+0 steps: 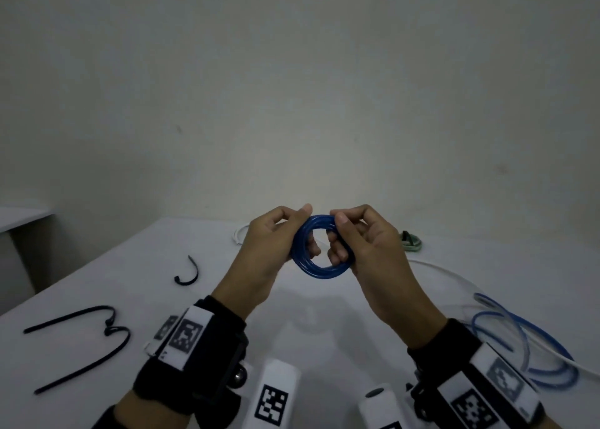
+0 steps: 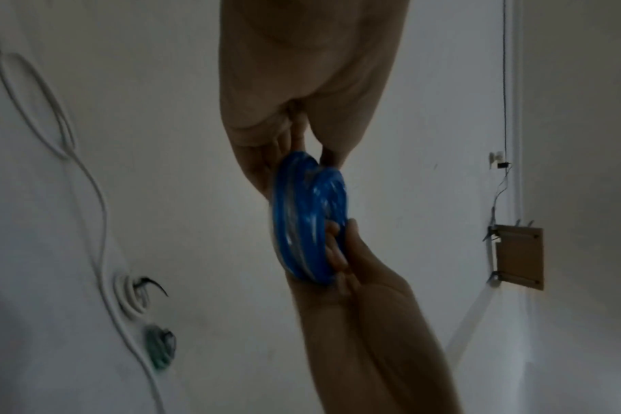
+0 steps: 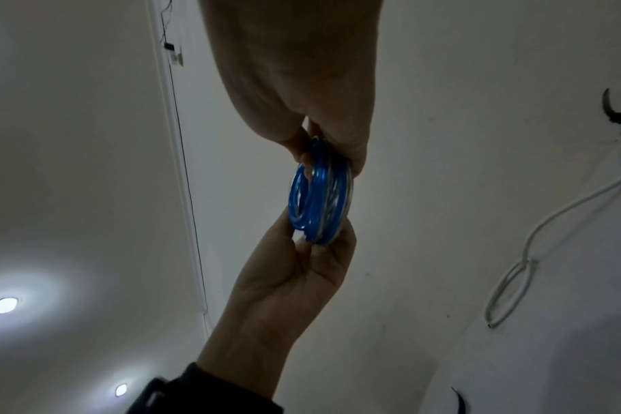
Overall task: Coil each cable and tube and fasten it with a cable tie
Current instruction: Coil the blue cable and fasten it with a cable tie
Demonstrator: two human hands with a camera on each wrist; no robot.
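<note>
A dark blue tube wound into a small coil (image 1: 321, 271) is held up over the white table (image 1: 201, 243), in the middle of the head view. My left hand (image 1: 297, 230) grips its left side, thumb on top and fingers through the ring. My right hand (image 1: 341, 238) grips the right side the same way. In the left wrist view the coil (image 2: 305, 218) shows edge-on between both hands, and likewise the coil (image 3: 319, 193) in the right wrist view. Two long black cable ties (image 1: 81, 331) lie at the near left, with a short curved one (image 1: 188, 272) beyond them.
A loose light-blue tube (image 1: 526, 341) and a white cable (image 1: 454, 276) sprawl on the table's right. A tied green coil (image 1: 410, 241) and a white coil (image 1: 240, 233) lie at the back. The wall rises just behind the table.
</note>
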